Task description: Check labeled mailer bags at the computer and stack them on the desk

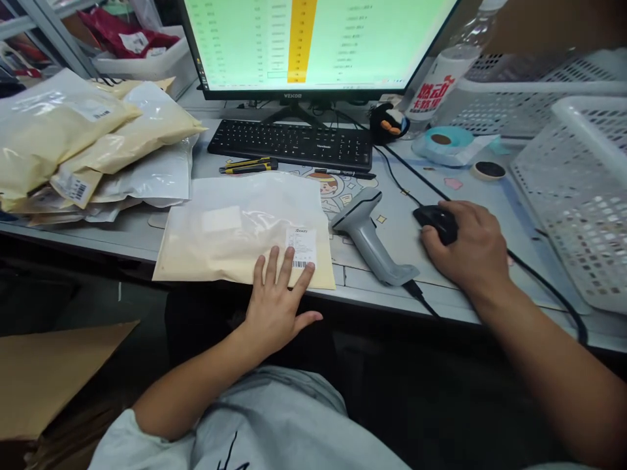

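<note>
A flat plastic mailing bag [245, 241], whitish with a yellowish lower part, lies at the desk's front edge. My left hand [274, 313] rests with spread fingers on its lower edge, fingertips touching the white barcode label [302, 247]. On the right, my right hand [473, 245] is wrapped over a black computer mouse [437, 224]. Between the two hands a grey barcode scanner [367, 238] lies on the desk mat, its cable running off the front edge. Beyond the bag stand a black keyboard [294, 143] and a lit monitor [313, 46] showing a spreadsheet with an orange column.
Filled mailing bags [98, 143] are piled at the left. Box cutters [249, 166] and a pen [345, 174] lie before the keyboard. A plastic bottle [443, 78], a tape roll [448, 140] and white perforated baskets [578, 196] stand at the right. Cardboard [59, 372] lies below left.
</note>
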Available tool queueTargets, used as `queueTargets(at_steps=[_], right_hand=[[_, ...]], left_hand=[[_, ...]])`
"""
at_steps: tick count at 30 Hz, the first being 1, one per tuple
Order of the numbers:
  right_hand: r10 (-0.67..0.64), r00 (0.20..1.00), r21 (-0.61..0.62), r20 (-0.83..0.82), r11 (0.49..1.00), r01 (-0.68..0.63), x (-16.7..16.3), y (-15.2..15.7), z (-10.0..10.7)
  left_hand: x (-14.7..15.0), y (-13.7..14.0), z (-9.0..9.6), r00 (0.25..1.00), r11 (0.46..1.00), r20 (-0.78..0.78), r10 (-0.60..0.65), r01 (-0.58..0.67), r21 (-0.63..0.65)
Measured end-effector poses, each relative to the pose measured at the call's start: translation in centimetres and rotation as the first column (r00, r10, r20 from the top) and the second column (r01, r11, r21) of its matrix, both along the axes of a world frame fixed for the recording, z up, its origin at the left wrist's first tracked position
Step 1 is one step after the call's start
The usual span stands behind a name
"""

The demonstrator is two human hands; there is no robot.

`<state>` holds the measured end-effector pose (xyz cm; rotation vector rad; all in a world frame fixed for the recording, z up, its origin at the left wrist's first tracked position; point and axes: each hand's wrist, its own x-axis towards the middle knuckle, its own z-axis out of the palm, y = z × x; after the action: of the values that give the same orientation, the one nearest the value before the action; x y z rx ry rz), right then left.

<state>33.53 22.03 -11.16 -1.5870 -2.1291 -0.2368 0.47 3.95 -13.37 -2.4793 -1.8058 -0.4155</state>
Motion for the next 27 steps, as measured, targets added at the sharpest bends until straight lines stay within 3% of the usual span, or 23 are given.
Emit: queueTargets(at_steps=[7, 24, 27], right_hand=[[0.057, 0.998, 0.139, -0.015, 0.989, -0.054, 1.2, 1.3, -1.7], [0.037, 0.999, 0.138, -0.001, 0.990, -0.036, 1.2, 1.1, -1.4], [0.031, 0.999, 0.132, -0.008, 0.991, -0.030, 1.0, 1.1, -1.4]], left_hand=[[0.1, 0.6, 0.6, 0.998, 0.999, 0.059, 0.003, -0.005, 0.036], [0.5, 0.5, -0.2, 0.981, 0.997, 0.195, 0.013, -0.028, 0.073], [0.2, 0.6, 0.3, 0.971, 0.999, 0.238, -0.006, -0.004, 0.043]])
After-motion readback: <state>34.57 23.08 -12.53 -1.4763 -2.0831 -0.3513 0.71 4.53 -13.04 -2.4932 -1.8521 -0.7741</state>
